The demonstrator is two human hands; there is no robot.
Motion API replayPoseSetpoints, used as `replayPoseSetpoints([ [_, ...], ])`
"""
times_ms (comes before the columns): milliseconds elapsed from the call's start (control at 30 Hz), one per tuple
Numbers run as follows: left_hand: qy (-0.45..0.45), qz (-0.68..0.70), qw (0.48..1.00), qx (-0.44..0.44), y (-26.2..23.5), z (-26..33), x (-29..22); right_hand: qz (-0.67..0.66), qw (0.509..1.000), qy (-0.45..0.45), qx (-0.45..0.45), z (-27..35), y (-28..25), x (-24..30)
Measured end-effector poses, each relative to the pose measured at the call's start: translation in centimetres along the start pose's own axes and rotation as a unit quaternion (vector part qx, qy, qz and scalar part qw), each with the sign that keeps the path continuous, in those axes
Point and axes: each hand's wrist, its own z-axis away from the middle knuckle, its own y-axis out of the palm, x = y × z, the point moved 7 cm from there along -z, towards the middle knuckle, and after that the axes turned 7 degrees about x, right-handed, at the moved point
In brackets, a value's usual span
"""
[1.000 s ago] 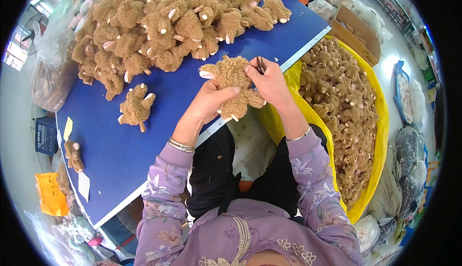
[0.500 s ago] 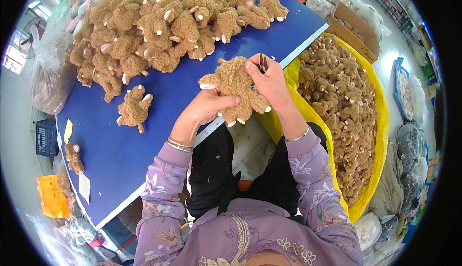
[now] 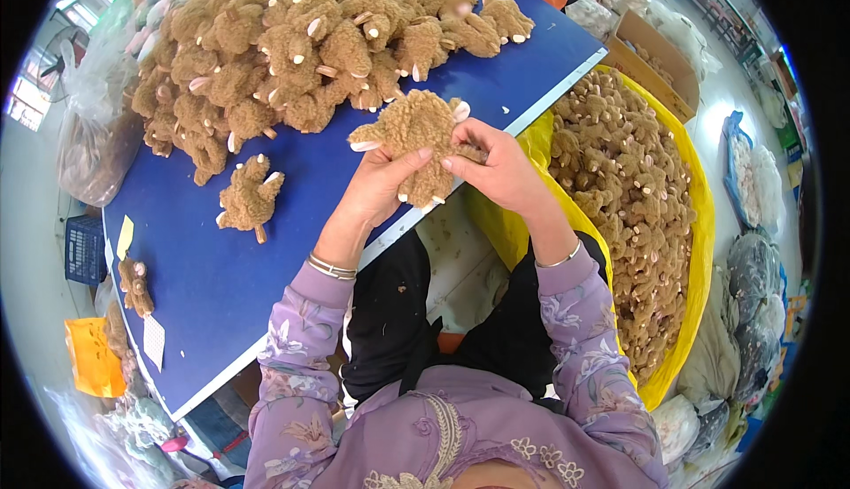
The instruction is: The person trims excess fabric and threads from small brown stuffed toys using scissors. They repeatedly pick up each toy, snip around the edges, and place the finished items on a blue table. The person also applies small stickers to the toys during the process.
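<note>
I have a brown plush toy (image 3: 416, 139) held up in both hands over the near edge of the blue table (image 3: 221, 285). My left hand (image 3: 382, 184) is cupped under it from the left, fingers wrapped on its lower body. My right hand (image 3: 500, 169) pinches its right side between thumb and fingertips.

A second ago the right hand carried a thin dark tool, upright against the toy's right shoulder. I can no longer make that tool out; whether it is hidden in the fist or put down I cannot tell. The toy has also turned a little and come nearer to me, so its pale-tipped limbs now splay left and right. I judge the work on this spot to be over and the piece being turned for a look or a fresh grip.

Far across the table lies the big heap of toys (image 3: 301, 38), unchanged. One single toy (image 3: 250, 197) lies apart, left of my hands. To my right, the yellow sack (image 3: 699, 250) stands full of the same toys.
</note>
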Motion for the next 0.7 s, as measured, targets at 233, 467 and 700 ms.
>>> replayPoseSetpoints([
  [233, 0.02, 0.025, 0.999, -0.002, 0.3, 0.1, -0.13, -0.046, 0.999, 0.018, 0.017, 0.25, -0.15, -0.36],
  [467, 0.019, 0.017, 1.0, -0.004, 0.02, 0.22, -0.2, -0.03, 0.999, -0.031, -0.003, -0.02, 0.04, -0.55],
  [700, 0.027, 0.032, 0.999, -0.021, 0.29, 0.38, -0.41, -0.084, 0.994, 0.055, 0.045, 0.06, 0.64, -0.31],
])
